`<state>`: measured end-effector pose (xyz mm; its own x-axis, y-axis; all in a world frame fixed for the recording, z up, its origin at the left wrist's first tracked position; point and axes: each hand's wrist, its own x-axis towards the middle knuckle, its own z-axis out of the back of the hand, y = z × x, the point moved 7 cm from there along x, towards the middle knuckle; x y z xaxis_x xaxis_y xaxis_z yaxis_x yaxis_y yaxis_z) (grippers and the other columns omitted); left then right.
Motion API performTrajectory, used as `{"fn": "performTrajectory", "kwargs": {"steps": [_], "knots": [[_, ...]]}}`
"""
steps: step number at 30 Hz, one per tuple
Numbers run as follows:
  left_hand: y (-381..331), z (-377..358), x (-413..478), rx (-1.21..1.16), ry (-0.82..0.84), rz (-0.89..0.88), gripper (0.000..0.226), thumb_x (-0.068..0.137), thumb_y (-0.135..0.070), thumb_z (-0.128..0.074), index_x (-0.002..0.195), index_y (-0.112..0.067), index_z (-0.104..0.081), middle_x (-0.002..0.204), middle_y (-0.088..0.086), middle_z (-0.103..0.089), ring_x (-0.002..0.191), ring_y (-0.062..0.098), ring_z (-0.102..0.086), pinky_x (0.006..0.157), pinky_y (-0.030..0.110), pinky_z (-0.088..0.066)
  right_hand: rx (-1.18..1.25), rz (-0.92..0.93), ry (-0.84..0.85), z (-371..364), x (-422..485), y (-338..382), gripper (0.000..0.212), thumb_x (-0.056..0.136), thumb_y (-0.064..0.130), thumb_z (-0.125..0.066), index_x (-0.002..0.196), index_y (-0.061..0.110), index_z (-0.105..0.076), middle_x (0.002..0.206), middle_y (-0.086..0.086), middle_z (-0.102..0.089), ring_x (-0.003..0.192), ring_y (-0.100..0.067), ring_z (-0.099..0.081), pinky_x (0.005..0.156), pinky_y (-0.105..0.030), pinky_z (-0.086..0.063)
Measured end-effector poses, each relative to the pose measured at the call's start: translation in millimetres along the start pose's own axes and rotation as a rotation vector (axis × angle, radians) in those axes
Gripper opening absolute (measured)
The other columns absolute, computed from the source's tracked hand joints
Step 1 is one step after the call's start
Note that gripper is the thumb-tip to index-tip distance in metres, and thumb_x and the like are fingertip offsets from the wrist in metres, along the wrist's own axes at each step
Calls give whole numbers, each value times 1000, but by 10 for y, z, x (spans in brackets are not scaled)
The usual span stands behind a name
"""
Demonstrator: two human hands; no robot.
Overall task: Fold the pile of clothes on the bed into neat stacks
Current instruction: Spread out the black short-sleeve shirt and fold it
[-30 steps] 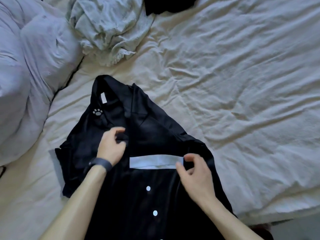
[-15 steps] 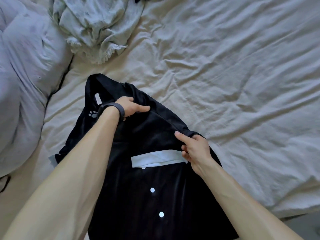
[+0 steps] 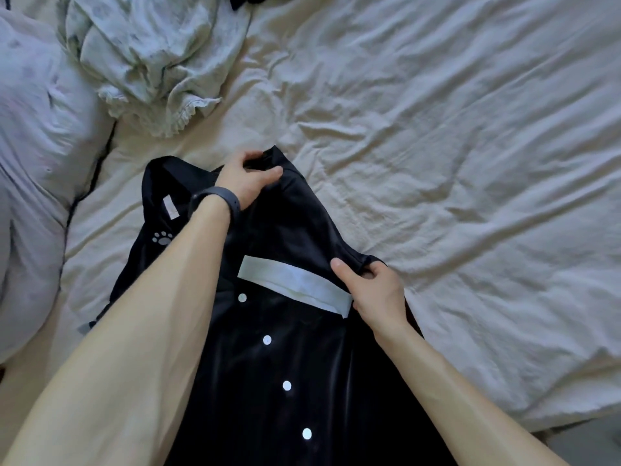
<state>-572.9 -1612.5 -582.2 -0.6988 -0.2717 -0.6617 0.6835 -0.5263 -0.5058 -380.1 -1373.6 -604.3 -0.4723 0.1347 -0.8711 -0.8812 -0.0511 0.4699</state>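
The shirt (image 3: 302, 364) looks slick, so the fold could slide askew if one hand pulls harder than the other, and the white band (image 3: 295, 284) might shift. The shirt lies at the lower centre of the frame on the bed (image 3: 470, 163). The left hand (image 3: 247, 181) pinches its top edge, perhaps a shoulder; the dark cloth hides which. The right hand (image 3: 373, 290) grips the right edge, thumb on top, beside the band.

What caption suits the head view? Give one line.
Left hand and right hand grip a black buttoned shirt on the cream bedsheet.
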Motion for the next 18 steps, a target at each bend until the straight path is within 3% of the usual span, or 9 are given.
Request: {"fn": "performTrajectory", "kwargs": {"steps": [2,4,7,10,12,14,16,18], "knots": [[66,155,-199,93,-221,-80,45,82,-46,-76,119,-27,-56,104,-4,-64,89,7,-61,81,23,-47,-188,36,-40,12,-86,28,50,74,74,-69,83,26,-61,70,15,-63,66,-4,-60,59,-25,-42],[195,223,-491,188,-370,-125,38,82,-50,-72,106,-26,-54,103,0,-62,84,7,-58,72,20,-43,-327,41,-45,12,-169,1,53,75,79,-62,86,28,-55,79,13,-64,74,-5,-61,61,-26,-43],[600,104,-861,451,-310,0,44,82,-59,-65,105,-23,-52,108,0,-57,95,18,-58,76,32,-46,-460,-15,19,-27,-254,-130,51,81,77,-56,93,28,-55,85,12,-66,80,-8,-63,63,-29,-45],[1021,25,-1074,634,-138,177,45,85,-60,-60,105,-21,-53,105,0,-58,98,23,-57,81,40,-52,-384,-38,87,-114,-289,-262,36,90,53,-61,78,20,-55,74,6,-74,64,-9,-67,58,-32,-54],[1112,-9,-1077,527,-53,176,25,88,-46,-63,95,-22,-56,95,-2,-64,83,20,-61,71,32,-52,-183,-66,142,-193,-304,-322,23,90,32,-66,79,14,-58,73,7,-75,52,-3,-63,50,-25,-52],[1109,39,-1074,320,-83,163,11,89,-34,-66,91,-25,-59,85,-8,-64,72,12,-61,57,16,-46,-106,-58,161,-233,-318,-355,15,87,22,-71,90,9,-63,73,2,-71,51,-3,-63,49,-19,-50],[1083,116,-1086,147,-154,144,12,90,-25,-68,100,-25,-63,85,-14,-60,72,1,-57,45,5,-39,-135,-44,173,-253,-328,-371,15,86,18,-74,93,10,-64,77,-2,-69,52,-5,-65,49,-20,-51],[1077,131,-1114,64,-165,129,21,88,-16,-67,108,-24,-65,88,-13,-62,75,2,-58,44,5,-39,-195,-33,177,-244,-335,-350,16,85,22,-76,91,12,-65,77,-1,-71,54,-8,-69,50,-24,-55]]}}
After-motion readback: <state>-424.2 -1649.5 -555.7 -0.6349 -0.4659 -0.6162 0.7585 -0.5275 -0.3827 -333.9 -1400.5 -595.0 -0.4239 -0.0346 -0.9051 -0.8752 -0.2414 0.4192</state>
